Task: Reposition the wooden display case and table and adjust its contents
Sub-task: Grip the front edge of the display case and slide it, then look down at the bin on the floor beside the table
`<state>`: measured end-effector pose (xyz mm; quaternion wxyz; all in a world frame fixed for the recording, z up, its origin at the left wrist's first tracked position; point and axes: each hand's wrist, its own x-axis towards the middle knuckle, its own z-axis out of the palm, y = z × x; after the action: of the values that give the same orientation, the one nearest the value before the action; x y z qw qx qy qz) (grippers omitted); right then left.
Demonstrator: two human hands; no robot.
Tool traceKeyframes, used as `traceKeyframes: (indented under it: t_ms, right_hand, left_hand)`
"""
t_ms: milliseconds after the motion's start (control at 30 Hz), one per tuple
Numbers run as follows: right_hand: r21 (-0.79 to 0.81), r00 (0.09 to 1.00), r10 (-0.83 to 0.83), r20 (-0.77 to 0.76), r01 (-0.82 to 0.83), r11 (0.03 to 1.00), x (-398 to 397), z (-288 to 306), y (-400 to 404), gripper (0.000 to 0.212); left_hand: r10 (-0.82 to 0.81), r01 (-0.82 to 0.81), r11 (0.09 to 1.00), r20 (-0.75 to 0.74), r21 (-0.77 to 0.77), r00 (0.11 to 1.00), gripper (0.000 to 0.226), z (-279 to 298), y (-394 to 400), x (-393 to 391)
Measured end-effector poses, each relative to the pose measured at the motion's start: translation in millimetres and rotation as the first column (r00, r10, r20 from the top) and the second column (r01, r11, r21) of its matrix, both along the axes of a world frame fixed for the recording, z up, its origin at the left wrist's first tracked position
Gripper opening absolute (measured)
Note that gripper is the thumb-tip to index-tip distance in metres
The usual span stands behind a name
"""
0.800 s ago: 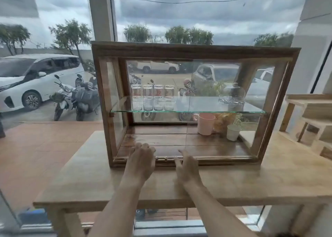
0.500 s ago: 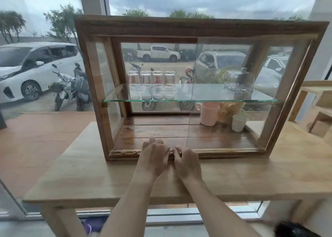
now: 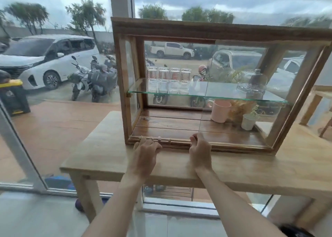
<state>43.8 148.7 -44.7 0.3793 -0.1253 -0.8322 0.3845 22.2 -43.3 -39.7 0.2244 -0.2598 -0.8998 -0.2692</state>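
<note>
A wooden display case [image 3: 212,29] with glass sides stands on a light wooden table [image 3: 100,155] by a window. My left hand [image 3: 146,151] curls its fingers over the case's front bottom rail near the left corner. My right hand [image 3: 199,146] grips the same rail at the edge of a sliding glass pane [image 3: 233,110]. Several clear glasses [image 3: 168,83] and a glass dome jar [image 3: 251,86] stand on the glass shelf [image 3: 224,93]. Below are a pink mug [image 3: 220,110], a dried bouquet [image 3: 239,110] and a small white pot [image 3: 248,121].
A wooden rack [image 3: 319,109] stands at the table's right end. The window wall with its white post [image 3: 122,1] is right behind the case. A black and yellow bin [image 3: 12,96], motorbikes and cars are outside. Tiled floor lies below the table's left leg [image 3: 88,199].
My hands, close together at the rail's middle before, have spread apart, the left one going toward the case's left corner. The view has swung left and tilted.
</note>
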Motion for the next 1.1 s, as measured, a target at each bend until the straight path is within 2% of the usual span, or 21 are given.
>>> traceKeyframes:
  t_ms: [133,267,367,467,633,733,833,933,1000,1100]
  right_hand:
    - [0.182,0.985,0.090,-0.146,-0.062,0.981,19,0,-29,0.011]
    - [0.105,0.941,0.180,-0.285,-0.156,0.982,33,-20,-101,0.010]
    - [0.137,0.908,0.373,-0.192,-0.352,0.926,43,-46,-170,0.010]
    - [0.099,0.867,0.486,-0.111,-0.477,0.873,48,-71,-231,0.012]
    - [-0.023,0.800,0.595,0.082,-0.595,0.803,51,-110,-317,0.017]
    - [-0.134,0.751,0.622,0.221,-0.608,0.782,44,-139,-353,0.016]
    - [-0.173,0.702,0.594,0.393,-0.578,0.798,39,-168,-380,0.014]
    - [-0.235,0.581,0.624,0.523,-0.605,0.760,38,-186,-399,0.013]
    - [-0.255,0.529,0.623,0.577,-0.608,0.752,33,-195,-406,0.022]
    - [-0.223,0.499,0.600,0.626,-0.622,0.750,29,-205,-412,0.031]
  left_hand:
    - [0.152,-0.152,0.988,0.010,-0.041,0.988,0.009,-12,-77,21]
    - [0.362,-0.364,0.931,0.056,0.030,0.931,0.012,-24,-156,38]
    - [0.448,-0.455,0.886,0.088,0.089,0.889,0.017,-32,-206,50]
    - [0.522,-0.539,0.831,0.143,0.138,0.841,0.013,-49,-251,57]
    - [0.618,-0.636,0.771,0.203,0.029,0.759,0.009,-92,-312,65]
    - [0.653,-0.682,0.732,0.290,-0.002,0.700,0.008,-122,-334,71]
    - [0.674,-0.715,0.696,0.402,-0.063,0.620,0.011,-153,-352,76]
    - [0.696,-0.754,0.649,0.478,-0.100,0.535,0.013,-182,-366,79]
    - [0.710,-0.775,0.621,0.505,-0.119,0.491,0.015,-195,-373,79]
    - [0.738,-0.792,0.586,0.517,-0.170,0.434,0.018,-206,-381,81]
